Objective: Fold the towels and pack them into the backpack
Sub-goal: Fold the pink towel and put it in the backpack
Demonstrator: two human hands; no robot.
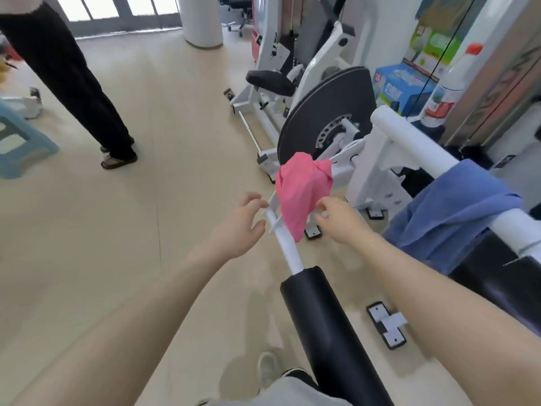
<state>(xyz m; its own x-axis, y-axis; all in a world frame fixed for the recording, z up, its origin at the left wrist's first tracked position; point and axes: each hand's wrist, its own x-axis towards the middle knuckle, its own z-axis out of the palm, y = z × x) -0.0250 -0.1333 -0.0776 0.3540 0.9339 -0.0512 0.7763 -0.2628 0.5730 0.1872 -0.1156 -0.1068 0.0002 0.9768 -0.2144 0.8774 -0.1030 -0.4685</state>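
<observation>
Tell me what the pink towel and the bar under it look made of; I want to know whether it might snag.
Pink towel: soft thin cloth, matte, hanging in loose folds; exact fibre unclear. Bar: looks like white painted metal, smooth with a slight sheen, with a black padded sleeve lower down.

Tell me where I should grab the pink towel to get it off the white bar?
Probably the lower hanging part of the pink towel, coming from the near side where both hands already reach. It drapes over the thin white bar with its top bunched against the machine, so the loose lower edges look easiest to pinch. Then lift up and toward you.
</observation>
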